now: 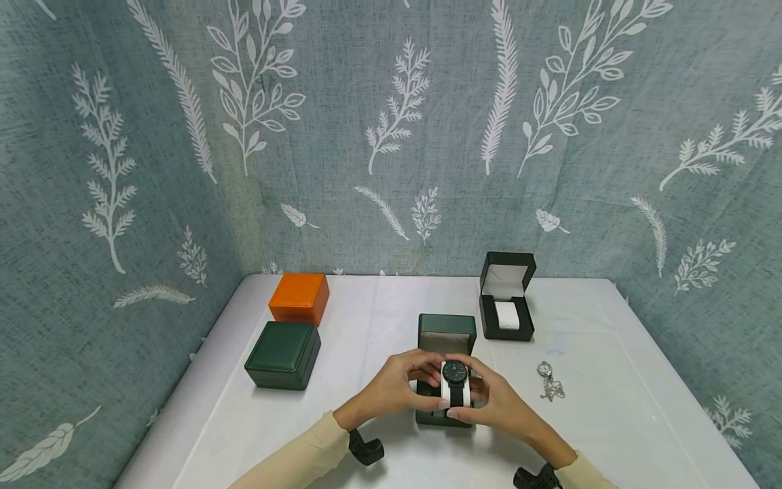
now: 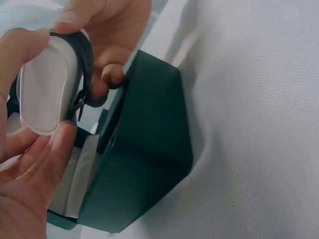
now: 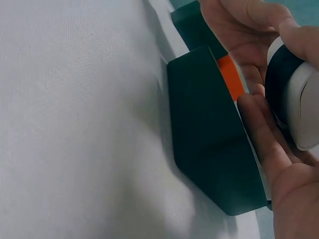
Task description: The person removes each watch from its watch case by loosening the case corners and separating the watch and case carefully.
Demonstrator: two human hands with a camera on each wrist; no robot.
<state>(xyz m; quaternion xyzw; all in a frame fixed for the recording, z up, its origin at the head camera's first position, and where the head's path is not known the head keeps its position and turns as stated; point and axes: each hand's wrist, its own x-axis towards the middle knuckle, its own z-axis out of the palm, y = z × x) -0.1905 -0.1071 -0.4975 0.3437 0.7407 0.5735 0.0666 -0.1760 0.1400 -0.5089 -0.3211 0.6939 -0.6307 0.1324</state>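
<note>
A black watch [image 1: 455, 371] with a dark round dial is wrapped round a white cushion [image 2: 44, 89]. My left hand [image 1: 400, 382] grips the cushion from one side, fingers and thumb curled at its edge. From the other side my right hand [image 1: 499, 402] holds it the same way, both thumbs near the lower end. Directly behind and beneath the hands stands an open green watch box [image 1: 447, 323], its lid raised and its lining pale. In the left wrist view the black strap [image 2: 84, 55] passes round the cushion, with the buckle side facing the box.
A black watch box [image 1: 512, 260] stands open at the back right, a white cushion [image 1: 506, 315] inside. In front of it lies a silver chain-like watch [image 1: 550, 382]. On the left are a closed orange box [image 1: 298, 297] and a closed green box [image 1: 282, 350]. Patterned cloth surrounds the white table.
</note>
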